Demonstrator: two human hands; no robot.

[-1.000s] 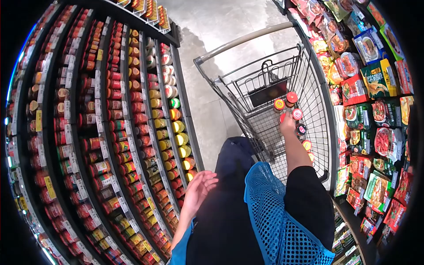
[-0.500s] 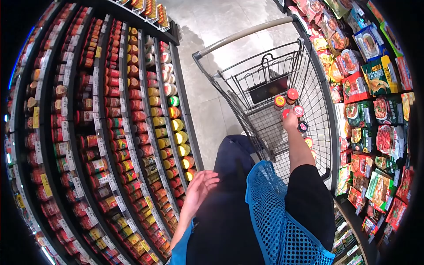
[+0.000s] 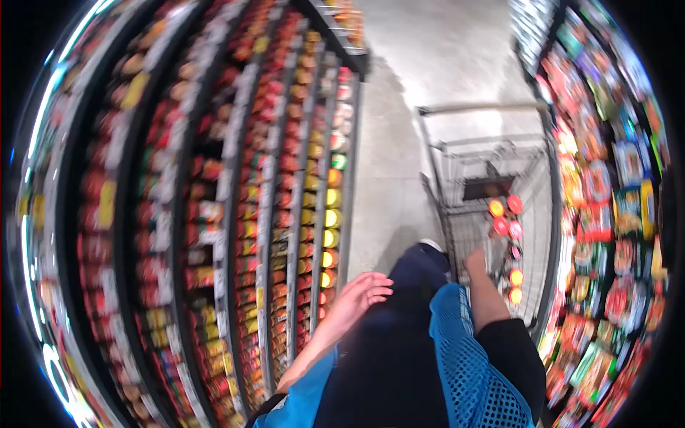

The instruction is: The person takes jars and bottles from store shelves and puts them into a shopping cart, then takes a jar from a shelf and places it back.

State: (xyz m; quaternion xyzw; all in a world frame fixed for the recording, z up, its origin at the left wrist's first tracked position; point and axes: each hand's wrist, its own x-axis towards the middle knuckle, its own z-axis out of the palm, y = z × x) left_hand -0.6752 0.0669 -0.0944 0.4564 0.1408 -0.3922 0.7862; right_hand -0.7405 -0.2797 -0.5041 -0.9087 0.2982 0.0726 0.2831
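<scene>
My left hand [image 3: 365, 291] hovers in front of my dark clothing, fingers loosely stretched and nothing in them. Over the shopping cart [image 3: 485, 108] is my right hand [image 3: 475, 260], smeared by motion, so its fingers are unclear. Just beyond and beside it, several jars stand in the wire basket. Among them are a yellow-topped jar [image 3: 496, 207], a red-lidded jar [image 3: 501, 226] and a dark-lidded jar [image 3: 515, 252]. Closer to me in the cart are orange-yellow lids [image 3: 516, 277].
Tall shelves of jars [image 3: 271, 185] with price strips line my left side. Packaged food [image 3: 596, 221] fills the rack on the right, close to the cart. Grey floor [image 3: 389, 157] runs between the left shelves and the cart.
My right hand has come off the red-lidded jar and drawn back toward me. The view has swung, so the cart appears farther right and lower. My left hand remains raised.
</scene>
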